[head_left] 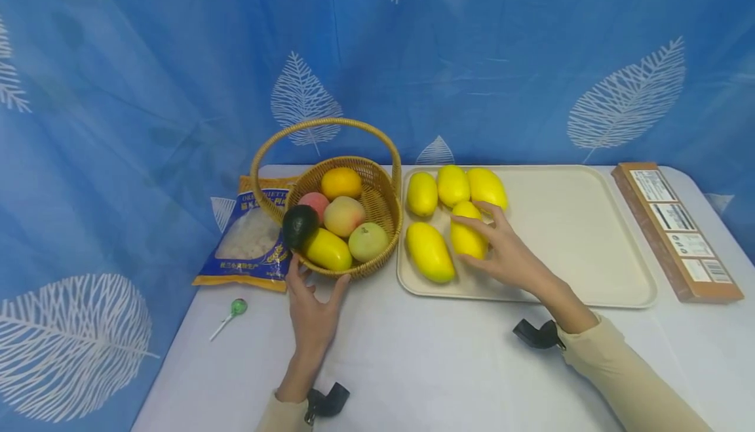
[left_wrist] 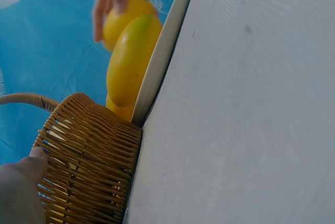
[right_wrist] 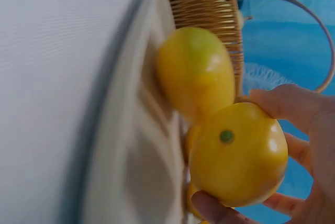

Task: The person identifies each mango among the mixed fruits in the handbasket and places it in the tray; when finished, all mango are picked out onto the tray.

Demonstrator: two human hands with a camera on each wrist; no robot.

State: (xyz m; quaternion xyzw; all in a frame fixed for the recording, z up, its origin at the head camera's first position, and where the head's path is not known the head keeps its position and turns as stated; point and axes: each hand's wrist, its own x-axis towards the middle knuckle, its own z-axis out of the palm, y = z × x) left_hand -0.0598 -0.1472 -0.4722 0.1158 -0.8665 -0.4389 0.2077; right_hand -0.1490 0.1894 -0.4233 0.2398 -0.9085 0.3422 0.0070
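Observation:
My right hand (head_left: 507, 252) holds a yellow mango (head_left: 468, 238) over the tray (head_left: 566, 235), thumb and fingers around its sides. In the right wrist view the held mango (right_wrist: 238, 153) shows a green stem spot and overlaps another mango (right_wrist: 196, 72). Several more mangoes (head_left: 429, 253) lie on the tray's left part. My left hand (head_left: 315, 311) is at the near left side of a wicker basket (head_left: 377, 183), its thumb (left_wrist: 36, 164) touching the rim. Inside the basket are an avocado (head_left: 299, 225), a mango (head_left: 328, 250), an orange fruit (head_left: 341, 183), peach-like fruits and a green fruit (head_left: 368, 242).
A blue and yellow pasta bag (head_left: 250, 242) lies left of the basket, partly behind it. A green lollipop (head_left: 238, 307) is in front of the bag. A long brown box (head_left: 678, 232) lies right of the tray. Blue leaf-print cloth (head_left: 501, 58) hangs behind the table.

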